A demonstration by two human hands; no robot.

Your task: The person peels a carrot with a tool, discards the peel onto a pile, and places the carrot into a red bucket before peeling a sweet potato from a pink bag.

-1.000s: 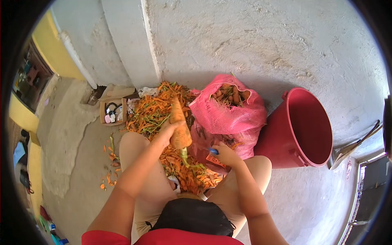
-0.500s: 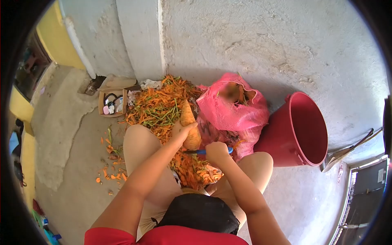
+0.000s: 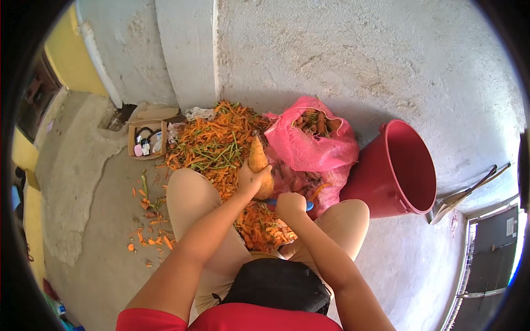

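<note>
My left hand [image 3: 253, 180] is wrapped around the middle of a big, partly peeled carrot [image 3: 257, 156], its narrow end pointing up and away from me. Close to the carrot's lower end, my right hand [image 3: 291, 207] grips a knife with a blue handle [image 3: 309, 206]; the blade reaches left toward the carrot and is mostly hidden. A curved orange peel strip [image 3: 318, 191] shows just beyond the handle. Between my knees lies a heap of orange peelings [image 3: 265, 226], and a larger pile of peelings with green stems [image 3: 215, 146] spreads behind the carrot.
A pink mesh sack [image 3: 314, 151] with carrots [image 3: 320, 122] in its mouth leans by the wall. Right of it a large red bucket [image 3: 370, 176] lies tilted. A small cardboard box [image 3: 148, 139] of odds and ends sits at left, near scattered carrot scraps [image 3: 152, 234] on the floor.
My left hand now wraps further around the carrot, which has turned and shifted slightly. The knife blade shows less, and the orange strip beside the handle shows more. The view has shifted slightly.
</note>
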